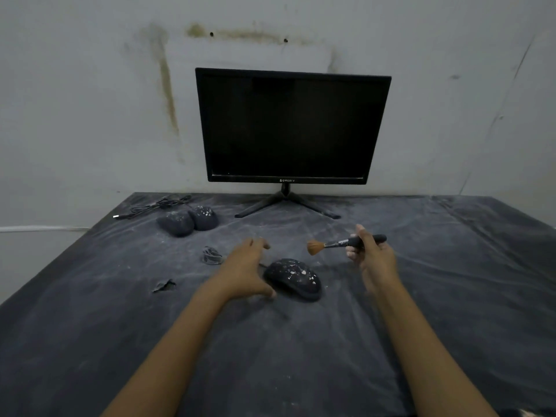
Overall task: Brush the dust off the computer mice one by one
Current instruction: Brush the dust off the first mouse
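A black computer mouse speckled with white dust lies in the middle of the dark cloth. My left hand hovers just left of it, fingers spread and relaxed, holding nothing; whether the thumb touches the mouse is unclear. My right hand grips the dark handle of a small brush, held level above and to the right of the mouse, its orange bristles pointing left. Two more dusty mice lie side by side at the back left.
A black monitor on a tripod foot stands against the stained wall at the back. A cable with a USB plug trails behind the two mice. A bundled cord and a small tear in the cloth lie left of my hand.
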